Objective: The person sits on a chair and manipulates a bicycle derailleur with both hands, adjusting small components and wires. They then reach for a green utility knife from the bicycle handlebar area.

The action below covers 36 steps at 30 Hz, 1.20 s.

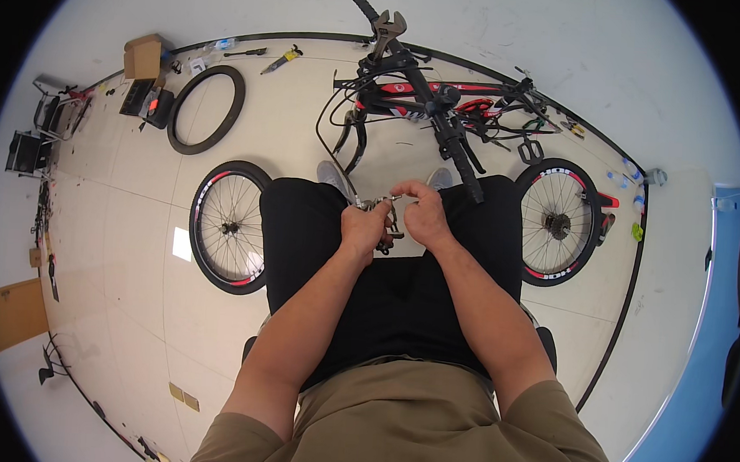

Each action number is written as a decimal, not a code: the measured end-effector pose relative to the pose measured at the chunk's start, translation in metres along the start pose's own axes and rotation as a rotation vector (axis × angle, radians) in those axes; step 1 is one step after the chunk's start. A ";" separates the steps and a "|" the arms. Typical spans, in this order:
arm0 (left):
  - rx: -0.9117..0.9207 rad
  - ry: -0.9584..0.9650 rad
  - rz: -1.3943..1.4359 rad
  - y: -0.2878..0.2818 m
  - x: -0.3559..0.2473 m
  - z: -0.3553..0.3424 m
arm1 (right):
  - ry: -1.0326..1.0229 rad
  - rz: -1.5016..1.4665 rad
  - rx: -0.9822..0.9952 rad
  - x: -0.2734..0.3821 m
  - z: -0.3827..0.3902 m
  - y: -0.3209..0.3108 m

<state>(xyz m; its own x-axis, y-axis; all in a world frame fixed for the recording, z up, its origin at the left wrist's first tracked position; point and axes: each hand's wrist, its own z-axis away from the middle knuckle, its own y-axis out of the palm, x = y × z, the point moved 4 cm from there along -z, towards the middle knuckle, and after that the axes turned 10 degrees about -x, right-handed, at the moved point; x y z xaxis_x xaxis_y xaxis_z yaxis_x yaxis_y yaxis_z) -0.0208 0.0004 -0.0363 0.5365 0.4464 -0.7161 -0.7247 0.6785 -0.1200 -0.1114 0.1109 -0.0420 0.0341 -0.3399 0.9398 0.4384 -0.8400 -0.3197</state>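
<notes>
Between my knees, my left hand [363, 231] is closed around a small silver-and-black bicycle part [394, 229]. Its exact kind is hard to make out, as the fingers cover much of it. A black cable [340, 164] runs down from the bicycle's handlebar to this part. At the part's far right side, my right hand [427, 217] is curled, with index finger and thumb pinched at a small silver end; what lies between those fingertips is too small to name. The bicycle frame [411, 89], red and black without wheels, stands ahead of my feet.
An adjustable wrench [389, 31] rests on the handlebar [431, 100]. Wheels lean beside both legs, the left wheel [230, 226] and the right wheel [559, 224] with its cogs. A loose tyre [207, 109], an open cardboard box [143, 56] and several bottles [632, 171] lie farther off.
</notes>
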 end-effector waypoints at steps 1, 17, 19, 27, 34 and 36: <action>0.001 0.003 -0.005 0.000 0.000 0.000 | -0.023 0.011 0.027 -0.001 0.000 0.000; -0.006 0.011 0.008 -0.001 0.005 -0.004 | 0.077 -0.043 -0.072 0.004 0.000 0.000; -0.003 -0.002 0.008 -0.001 0.005 -0.004 | 0.014 -0.015 0.018 0.005 -0.001 0.000; 0.008 -0.034 0.022 0.000 -0.002 0.002 | 0.187 -0.138 -0.034 -0.008 -0.002 0.002; 0.014 -0.028 0.035 -0.002 0.000 0.001 | 0.254 -0.171 0.011 0.010 0.001 0.001; 0.018 -0.024 0.037 -0.001 -0.001 0.001 | 0.132 -0.251 -0.052 0.007 -0.001 0.001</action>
<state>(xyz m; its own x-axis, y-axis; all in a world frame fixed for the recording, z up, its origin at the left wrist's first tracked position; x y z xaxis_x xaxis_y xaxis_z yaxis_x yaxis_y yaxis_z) -0.0199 0.0004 -0.0349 0.5197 0.4848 -0.7035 -0.7364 0.6716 -0.0811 -0.1116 0.1077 -0.0355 -0.1883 -0.1683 0.9676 0.3720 -0.9240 -0.0883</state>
